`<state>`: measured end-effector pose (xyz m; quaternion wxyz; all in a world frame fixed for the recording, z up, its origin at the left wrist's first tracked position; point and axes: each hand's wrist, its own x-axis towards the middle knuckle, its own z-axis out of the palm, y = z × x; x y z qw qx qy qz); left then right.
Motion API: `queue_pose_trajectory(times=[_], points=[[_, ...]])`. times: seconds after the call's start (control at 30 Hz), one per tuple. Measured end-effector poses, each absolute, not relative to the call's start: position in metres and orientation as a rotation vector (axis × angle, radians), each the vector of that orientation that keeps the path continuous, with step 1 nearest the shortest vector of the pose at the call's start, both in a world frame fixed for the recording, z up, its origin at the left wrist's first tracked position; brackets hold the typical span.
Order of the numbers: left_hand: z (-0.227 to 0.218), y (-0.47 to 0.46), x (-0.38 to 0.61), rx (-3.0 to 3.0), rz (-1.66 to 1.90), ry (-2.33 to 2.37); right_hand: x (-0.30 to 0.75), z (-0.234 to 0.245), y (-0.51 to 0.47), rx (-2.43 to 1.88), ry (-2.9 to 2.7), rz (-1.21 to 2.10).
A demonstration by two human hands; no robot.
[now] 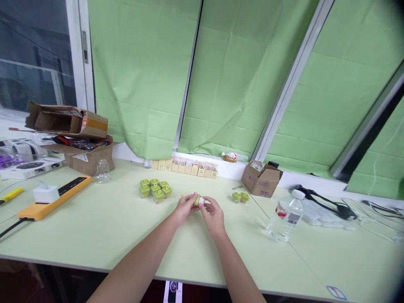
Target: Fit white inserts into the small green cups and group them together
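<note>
My left hand [184, 209] and my right hand [214, 215] meet over the middle of the table. Between their fingertips is a small green-topped container [197, 200] with a pale lower part; both hands are closed on it, and the fingers cover much of it. To the left of my hands, a cluster of several little clear tubs with green lids [155, 190] stands on the table, each lid bearing a yellowish loop. Two similar green-lidded tubs [240, 197] sit off to the right. Something small and transparent lies just beside my left hand, too faint to make out.
Small cream boxes [186, 166] line the back edge. An open carton [261, 179] and a water bottle [285, 215] stand on the right, near black straps [328, 204]. An orange power strip [57, 198], a clear jar [102, 171] and stacked cardboard boxes [90, 158] occupy the left.
</note>
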<state>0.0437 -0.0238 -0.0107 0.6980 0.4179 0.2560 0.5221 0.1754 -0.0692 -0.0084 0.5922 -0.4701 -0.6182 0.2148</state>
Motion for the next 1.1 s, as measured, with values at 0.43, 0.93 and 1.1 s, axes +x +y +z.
queue_pose_trajectory(times=[0.43, 0.93, 1.1], points=[[-0.014, -0.022, 0.040, 0.954, 1.127, 0.532, 0.172, -0.007, -0.072, -1.089, -1.426, 0.564], [-0.009, -0.019, 0.035, 0.819, 1.123, 0.481, 0.171, -0.004, -0.076, -1.268, -1.243, 0.548], [-0.004, -0.018, 0.033, 0.741, 1.124, 0.517, 0.179, -0.005, -0.072, -1.429, -1.082, 0.372]])
